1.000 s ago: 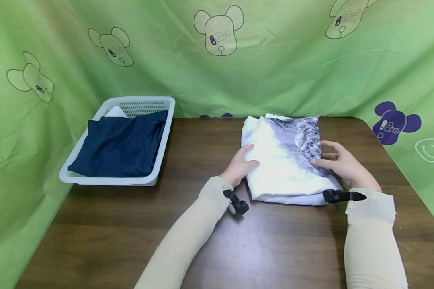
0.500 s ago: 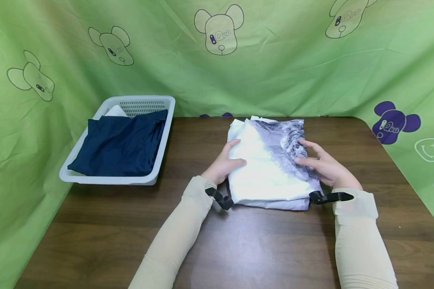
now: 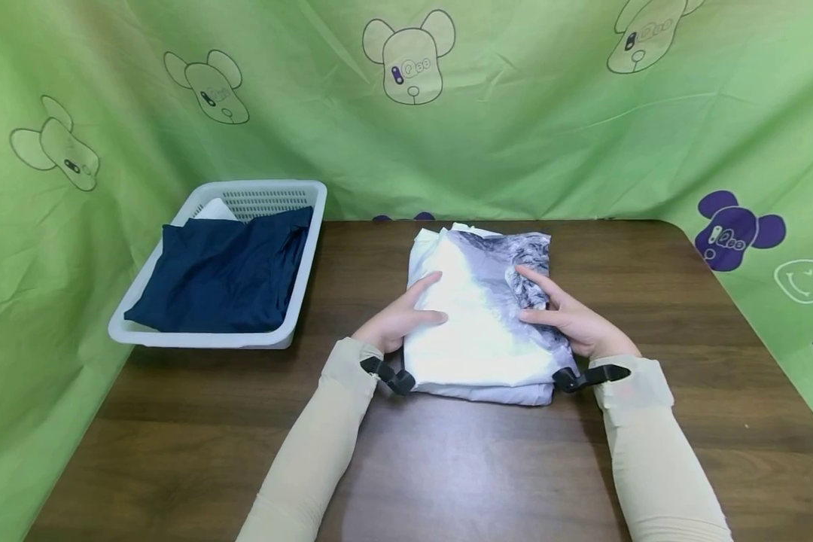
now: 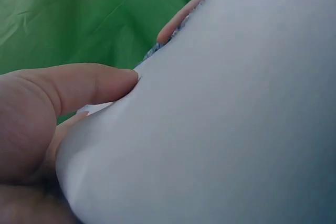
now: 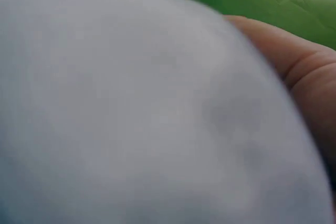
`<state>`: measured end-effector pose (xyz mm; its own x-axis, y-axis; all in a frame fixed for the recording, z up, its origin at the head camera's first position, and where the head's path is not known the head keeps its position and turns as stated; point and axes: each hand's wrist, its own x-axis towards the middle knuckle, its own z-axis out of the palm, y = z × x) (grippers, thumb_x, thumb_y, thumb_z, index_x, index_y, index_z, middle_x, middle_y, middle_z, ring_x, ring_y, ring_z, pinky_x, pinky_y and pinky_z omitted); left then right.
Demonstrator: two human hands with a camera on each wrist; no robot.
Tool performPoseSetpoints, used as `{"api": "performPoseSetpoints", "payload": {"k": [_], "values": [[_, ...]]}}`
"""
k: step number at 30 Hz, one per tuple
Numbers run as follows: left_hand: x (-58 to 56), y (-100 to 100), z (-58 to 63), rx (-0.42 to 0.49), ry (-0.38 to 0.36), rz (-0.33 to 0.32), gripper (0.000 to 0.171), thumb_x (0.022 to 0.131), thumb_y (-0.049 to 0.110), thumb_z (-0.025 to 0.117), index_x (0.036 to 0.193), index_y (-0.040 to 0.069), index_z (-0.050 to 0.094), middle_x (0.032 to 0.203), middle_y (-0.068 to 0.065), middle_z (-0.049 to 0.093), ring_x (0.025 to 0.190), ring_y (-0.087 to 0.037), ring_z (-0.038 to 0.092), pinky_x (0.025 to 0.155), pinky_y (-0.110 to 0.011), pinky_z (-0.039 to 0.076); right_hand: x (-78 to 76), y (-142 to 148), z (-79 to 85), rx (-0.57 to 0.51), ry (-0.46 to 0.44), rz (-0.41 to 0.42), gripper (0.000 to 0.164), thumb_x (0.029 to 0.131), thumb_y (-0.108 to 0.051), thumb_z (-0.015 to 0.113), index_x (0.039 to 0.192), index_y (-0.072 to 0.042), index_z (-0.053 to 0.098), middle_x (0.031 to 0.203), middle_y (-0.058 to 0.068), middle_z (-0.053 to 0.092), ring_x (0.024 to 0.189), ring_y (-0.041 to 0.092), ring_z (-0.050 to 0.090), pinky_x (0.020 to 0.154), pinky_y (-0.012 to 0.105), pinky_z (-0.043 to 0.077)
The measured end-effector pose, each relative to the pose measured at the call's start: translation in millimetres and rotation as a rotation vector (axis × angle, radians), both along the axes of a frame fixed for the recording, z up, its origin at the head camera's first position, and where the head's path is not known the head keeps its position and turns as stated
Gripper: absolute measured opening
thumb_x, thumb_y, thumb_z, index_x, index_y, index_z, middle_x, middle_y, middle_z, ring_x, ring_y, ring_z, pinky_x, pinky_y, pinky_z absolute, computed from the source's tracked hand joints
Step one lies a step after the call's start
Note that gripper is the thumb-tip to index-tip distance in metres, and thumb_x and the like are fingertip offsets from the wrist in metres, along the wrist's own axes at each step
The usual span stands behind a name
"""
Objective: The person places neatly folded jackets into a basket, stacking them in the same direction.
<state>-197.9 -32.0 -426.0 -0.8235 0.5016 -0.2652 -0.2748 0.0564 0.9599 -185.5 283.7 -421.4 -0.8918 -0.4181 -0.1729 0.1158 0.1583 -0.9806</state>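
Note:
A folded white shirt [image 3: 470,331] with a grey and black print lies between my two hands over the table. My left hand [image 3: 398,316] grips its left side; in the left wrist view the thumb [image 4: 105,83] presses on the white cloth while other fingers are partly hidden by it. On the opposite side, my right hand [image 3: 579,324] holds the printed edge, thumb and one finger on top and the rest out of sight. The cloth [image 5: 136,93] fills most of the right wrist view and covers much of that hand.
A white plastic basket [image 3: 305,278] stands at the left of the brown wooden table [image 3: 244,421]. Inside it lie a dark blue folded garment [image 3: 226,275] and a piece of white cloth [image 3: 217,209]. A green printed curtain [image 3: 515,135] hangs behind the table and along its sides.
Both hands have moved left and slightly towards me, carrying the folded shirt along between them. The basket and its clothes have stayed in place.

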Motion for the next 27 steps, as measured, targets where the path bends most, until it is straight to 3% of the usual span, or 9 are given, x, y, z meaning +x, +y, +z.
{"api": "performPoseSetpoints", "payload": {"k": [2,9,11,14,18,27], "values": [[1.6,-3.7,-2.0,-0.005,-0.001,-0.007,0.080,0.093,0.005,0.068,0.159,0.032,0.032,0.167,0.005,0.015,0.149,-0.019,0.014,0.121,-0.045,0.017,0.2,-4.5,-2.1,0.019,0.011,0.019,0.081,0.099,-0.005,0.062,0.164,-0.026,0.018,0.170,0.005,-0.008,0.150,0.027,-0.006,0.100,0.014,0.035],[2.0,-15.8,-3.8,-0.029,0.024,-0.009,0.078,0.094,0.002,0.067,0.160,0.026,0.033,0.167,0.004,0.019,0.150,-0.020,0.014,0.122,-0.045,0.014,0.5,-23.0,-9.5,0.005,0.026,0.016,0.088,0.093,0.000,0.068,0.163,-0.024,0.021,0.170,0.005,-0.001,0.150,0.029,0.002,0.097,0.017,0.043],[1.0,-19.0,-3.4,-0.037,0.028,-0.008,0.078,0.094,0.001,0.066,0.160,0.024,0.033,0.167,0.003,0.020,0.150,-0.020,0.015,0.123,-0.044,0.015,0.7,-27.1,-10.4,0.014,0.032,0.007,0.089,0.092,0.000,0.069,0.163,-0.024,0.021,0.170,0.004,0.000,0.150,0.029,0.001,0.102,0.021,0.041],[0.4,-23.4,-2.6,-0.045,0.011,-0.005,0.077,0.093,0.000,0.066,0.159,0.024,0.034,0.166,0.001,0.021,0.149,-0.022,0.018,0.122,-0.045,0.018,1.3,-32.3,-10.5,0.032,0.053,-0.002,0.089,0.091,0.000,0.070,0.163,-0.021,0.022,0.170,0.004,0.001,0.152,0.027,-0.007,0.118,0.036,0.023],[-1.4,-29.4,-1.9,-0.051,-0.013,-0.005,0.077,0.094,-0.002,0.065,0.159,0.025,0.034,0.166,-0.001,0.020,0.148,-0.023,0.022,0.121,-0.045,0.023,1.6,-39.6,-10.6,0.022,0.067,-0.017,0.089,0.090,0.002,0.070,0.163,-0.018,0.023,0.170,0.005,0.000,0.152,0.027,-0.011,0.121,0.056,0.004],[-1.1,-42.9,4.5,-0.098,-0.040,-0.012,0.080,0.095,-0.002,0.062,0.161,0.029,0.030,0.168,0.000,0.015,0.148,-0.022,0.019,0.119,-0.043,0.025,1.6,-57.4,-8.3,0.025,0.081,-0.040,0.087,0.089,0.003,0.071,0.161,-0.014,0.026,0.170,0.006,0.006,0.154,0.028,-0.007,0.121,0.056,0.004]]}}
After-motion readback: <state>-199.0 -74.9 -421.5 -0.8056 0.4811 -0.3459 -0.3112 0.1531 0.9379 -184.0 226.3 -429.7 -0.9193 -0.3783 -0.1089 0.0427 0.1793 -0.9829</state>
